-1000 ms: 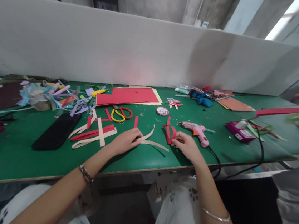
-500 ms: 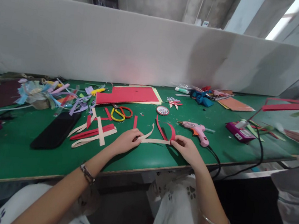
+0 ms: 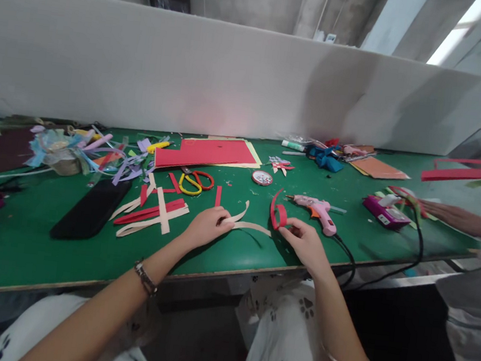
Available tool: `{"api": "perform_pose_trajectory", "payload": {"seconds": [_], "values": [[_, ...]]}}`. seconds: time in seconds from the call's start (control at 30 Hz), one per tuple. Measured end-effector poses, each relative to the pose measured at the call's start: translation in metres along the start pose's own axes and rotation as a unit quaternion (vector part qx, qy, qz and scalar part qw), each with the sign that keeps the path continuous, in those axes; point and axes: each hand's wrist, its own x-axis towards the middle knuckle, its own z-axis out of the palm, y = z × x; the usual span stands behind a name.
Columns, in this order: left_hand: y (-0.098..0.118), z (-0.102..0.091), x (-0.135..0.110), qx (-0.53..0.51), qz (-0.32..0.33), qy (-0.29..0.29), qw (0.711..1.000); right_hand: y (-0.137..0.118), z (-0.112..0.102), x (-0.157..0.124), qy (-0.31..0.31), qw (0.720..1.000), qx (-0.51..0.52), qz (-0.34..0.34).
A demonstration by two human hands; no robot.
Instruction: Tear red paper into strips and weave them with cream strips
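My left hand (image 3: 209,227) pinches a folded cream paper strip (image 3: 252,226) whose two ends point right, one curling up and one lying low over the table. In my right hand (image 3: 303,238) a red paper strip (image 3: 272,210) is pinched, with one end rolled into a loop. A gap separates the cream strip's tip from the red one. Behind my right hand lies a pink glue gun (image 3: 317,211). Yellow-and-orange-handled scissors (image 3: 197,182) rest behind my left hand. Left of that hand, red and cream strips (image 3: 152,214) are laid out, partly crossed.
Red sheets (image 3: 209,152) lie over cream ones at the back. A black phone-like slab (image 3: 89,209) and purple scraps (image 3: 131,165) are at left. Toward the right stand a round tin (image 3: 261,178) and a purple power box (image 3: 386,213); a co-worker's hand (image 3: 457,217) reaches past it.
My right hand has drawn the red strip away from the cream strip, whose freed end now bows. The red strip has turned more upright. At right, the co-worker's hand has moved left with strips.
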Motion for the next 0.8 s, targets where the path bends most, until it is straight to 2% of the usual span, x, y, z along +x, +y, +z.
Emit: {"api": "perform_pose_trajectory", "payload": {"seconds": [0.27,0.5,0.67,0.8], "values": [[-0.005,-0.006,-0.001,-0.074,0.014,-0.020,0.997,-0.007,0.005,-0.006,0.000,0.997,0.079,-0.023],[-0.002,-0.006,-0.001,-0.097,-0.024,-0.006,0.995,-0.010,0.007,-0.004,0.026,0.999,0.014,-0.037],[0.003,-0.001,0.002,-0.090,-0.057,0.024,0.994,-0.013,0.008,-0.004,-0.006,1.000,0.007,-0.025],[0.006,0.000,0.004,-0.059,-0.061,0.025,0.996,-0.015,0.009,-0.005,-0.032,0.999,0.012,-0.025]]}}
